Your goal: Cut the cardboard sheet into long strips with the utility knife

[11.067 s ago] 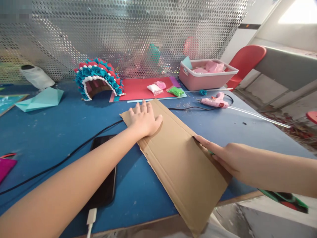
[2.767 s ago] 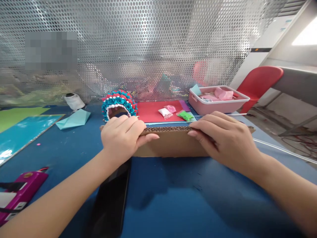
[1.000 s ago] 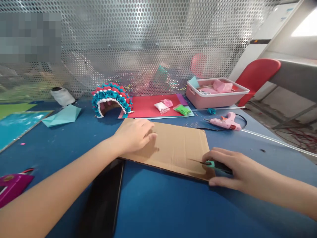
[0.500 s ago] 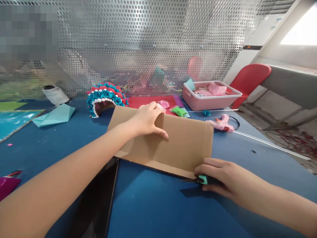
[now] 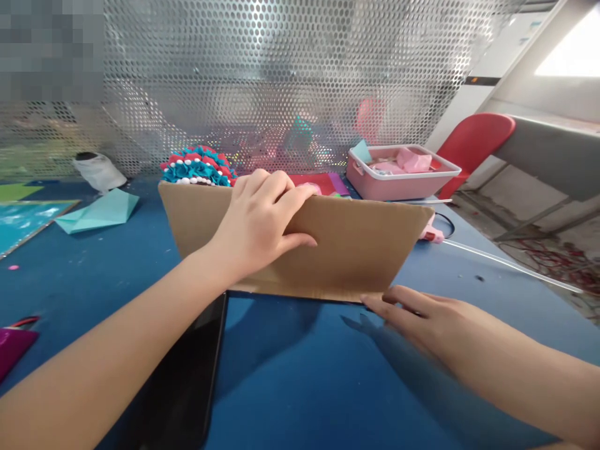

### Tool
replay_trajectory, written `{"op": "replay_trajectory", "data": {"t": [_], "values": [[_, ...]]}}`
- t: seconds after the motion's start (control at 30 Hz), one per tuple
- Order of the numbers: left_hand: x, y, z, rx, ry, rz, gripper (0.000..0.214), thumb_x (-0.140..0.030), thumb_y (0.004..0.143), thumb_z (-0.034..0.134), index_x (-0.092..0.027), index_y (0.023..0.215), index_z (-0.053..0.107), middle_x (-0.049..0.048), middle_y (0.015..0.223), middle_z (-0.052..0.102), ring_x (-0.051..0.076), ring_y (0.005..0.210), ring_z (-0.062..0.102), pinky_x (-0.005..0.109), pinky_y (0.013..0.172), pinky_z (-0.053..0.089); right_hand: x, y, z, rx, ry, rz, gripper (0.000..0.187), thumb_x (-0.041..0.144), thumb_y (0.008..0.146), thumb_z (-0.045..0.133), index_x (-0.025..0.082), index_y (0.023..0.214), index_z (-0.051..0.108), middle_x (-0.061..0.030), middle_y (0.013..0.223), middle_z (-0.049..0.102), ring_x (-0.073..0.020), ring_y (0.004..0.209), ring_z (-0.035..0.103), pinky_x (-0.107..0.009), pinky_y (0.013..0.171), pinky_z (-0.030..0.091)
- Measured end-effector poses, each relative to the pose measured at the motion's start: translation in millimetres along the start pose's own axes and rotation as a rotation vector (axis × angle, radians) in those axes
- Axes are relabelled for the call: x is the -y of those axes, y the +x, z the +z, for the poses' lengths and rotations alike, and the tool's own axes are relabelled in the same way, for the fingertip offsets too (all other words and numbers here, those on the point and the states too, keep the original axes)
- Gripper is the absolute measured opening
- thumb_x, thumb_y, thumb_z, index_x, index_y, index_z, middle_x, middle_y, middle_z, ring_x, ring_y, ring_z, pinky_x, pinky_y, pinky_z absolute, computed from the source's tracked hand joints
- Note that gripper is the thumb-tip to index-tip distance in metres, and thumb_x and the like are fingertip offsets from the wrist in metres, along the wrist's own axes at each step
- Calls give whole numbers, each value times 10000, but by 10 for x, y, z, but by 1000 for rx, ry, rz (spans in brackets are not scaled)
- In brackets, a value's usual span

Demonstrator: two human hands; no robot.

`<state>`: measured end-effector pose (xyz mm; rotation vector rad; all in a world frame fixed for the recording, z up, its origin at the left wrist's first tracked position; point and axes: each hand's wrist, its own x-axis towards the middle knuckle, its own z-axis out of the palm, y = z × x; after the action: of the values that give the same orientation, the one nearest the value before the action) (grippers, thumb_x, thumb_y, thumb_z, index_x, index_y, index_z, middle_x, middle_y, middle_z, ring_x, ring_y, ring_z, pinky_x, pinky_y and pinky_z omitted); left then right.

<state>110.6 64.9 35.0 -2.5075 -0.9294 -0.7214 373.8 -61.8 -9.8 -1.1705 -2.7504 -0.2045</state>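
Note:
A brown corrugated cardboard sheet stands tilted up on its near long edge on the blue table. My left hand is closed over its top edge, fingers on the far side and thumb on the near face. My right hand lies low on the table at the sheet's lower right corner, fingers stretched out and fingertips touching the bottom edge. No tool shows in that hand.
A black phone lies under my left forearm. Behind the sheet are a teal-and-red beaded arch, a pink bin, a pink glue gun and folded teal paper. A perforated metal screen backs the table; a red chair stands at the right.
The cardboard lay flat a second ago; my left hand has lifted its far edge until it stands steeply. The green-handled tool seen in my right hand is gone from view, its fingers now stretched out.

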Motion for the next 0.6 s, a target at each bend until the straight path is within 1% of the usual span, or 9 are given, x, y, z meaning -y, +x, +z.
{"op": "replay_trajectory", "data": {"t": [0.07, 0.13, 0.2, 0.3, 0.47, 0.6], "values": [[13, 9, -23, -6, 7, 9, 517, -482, 768, 681, -214, 1193, 560, 77, 959, 570, 261, 902, 482, 400, 815, 363, -13, 18, -1, 42, -33, -60, 682, -66, 669, 341, 151, 1294, 504, -111, 1117, 643, -172, 818, 673, -258, 605, 564], [29, 8, -14, -2, 5, 15, 514, -489, 773, 671, -197, 1183, 567, 85, 964, 574, 261, 893, 480, 405, 815, 367, -21, 51, 5, 48, -83, -68, 685, -61, 656, 352, 156, 1284, 521, -127, 1094, 646, -208, 816, 665, -292, 560, 556], [39, -3, 11, 3, 6, 18, 520, -501, 777, 659, -177, 1172, 567, 94, 971, 579, 263, 887, 482, 405, 812, 371, -24, 86, 28, 34, -140, -60, 686, -52, 634, 381, 178, 1258, 550, -124, 1024, 650, -214, 758, 653, -290, 511, 530], [35, -30, 50, 0, 12, 13, 524, -513, 787, 637, -156, 1162, 557, 105, 991, 589, 275, 901, 488, 409, 820, 369, -20, 122, 78, 35, -228, -58, 687, -49, 636, 408, 182, 1266, 558, -117, 943, 639, -209, 701, 636, -295, 498, 517], [10, -71, 100, -49, 37, 10, 533, -538, 805, 595, -160, 1173, 529, 113, 1021, 599, 296, 929, 492, 426, 822, 354, -12, 126, 130, 46, -223, -53, 685, -55, 654, 406, 169, 1285, 549, -106, 909, 615, -197, 689, 625, -307, 528, 529], [-2, -105, 151, -88, 102, 22, 551, -585, 837, 510, -152, 1177, 516, 123, 1017, 594, 299, 910, 492, 419, 801, 336, -19, 118, 144, 56, -232, -47, 687, -49, 661, 416, 167, 1302, 530, -94, 890, 594, -198, 699, 618, -314, 547, 524]]}}
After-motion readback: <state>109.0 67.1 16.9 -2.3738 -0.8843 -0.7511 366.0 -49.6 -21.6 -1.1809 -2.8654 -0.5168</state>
